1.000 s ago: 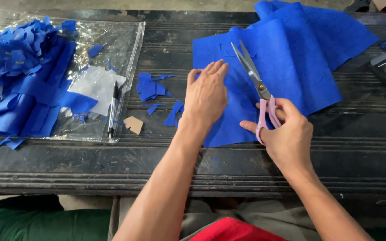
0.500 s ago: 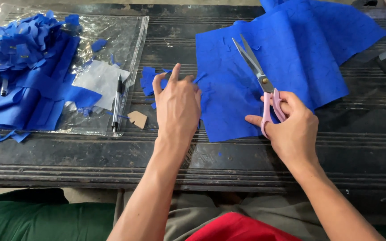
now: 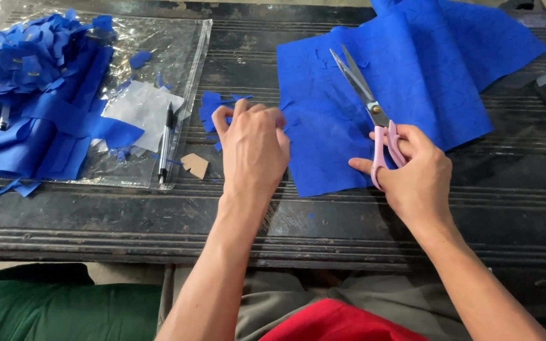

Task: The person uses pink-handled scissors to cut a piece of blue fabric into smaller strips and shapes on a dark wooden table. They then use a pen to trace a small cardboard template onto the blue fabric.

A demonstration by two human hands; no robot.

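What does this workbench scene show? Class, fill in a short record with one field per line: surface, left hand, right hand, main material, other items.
surface: dark grooved wooden table
left hand: left hand curled, fingers at small blue scraps beside the sheet's left edge
right hand: right hand holds pink-handled scissors, blades lying open on the sheet
main material: large blue sheet, creased
other items: clear plastic bag under a heap of blue cut pieces; black pen; small tan card piece
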